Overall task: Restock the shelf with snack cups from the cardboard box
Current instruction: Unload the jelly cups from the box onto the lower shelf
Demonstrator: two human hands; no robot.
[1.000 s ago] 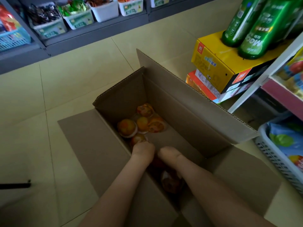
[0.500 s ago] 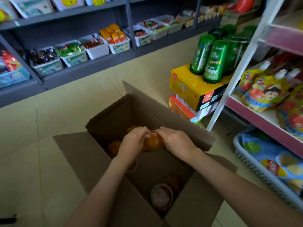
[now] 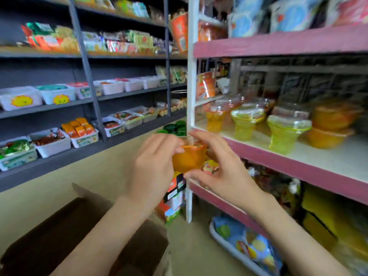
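Now lifted clear of the cardboard box [image 3: 83, 236], an orange snack cup [image 3: 188, 159] sits clamped between both hands just in front of the pink shelf [image 3: 298, 168]. The left hand [image 3: 153, 166] closes on the cup's near side with its fingertips on the rim; the right hand [image 3: 225, 170] closes on the far side, thumb beneath and fingers above. The cup is level with the shelf's front edge, beside the white upright post [image 3: 191, 76], not yet over the board.

Half a second earlier the same cup was gripped low inside the box, and a second earlier both hands were reaching down among the cups at its bottom. The view has swung up from the box to the shelving, so the box now lies below and left of the shelf.

Judged from this, the pick is done and the placing step is under way. On the shelf stand yellow stemmed cups [image 3: 286, 134] and, farther along, stacked orange cups [image 3: 330, 124]; bare board in front of them looks to be the likely landing spot. Motion blur hides fine detail.
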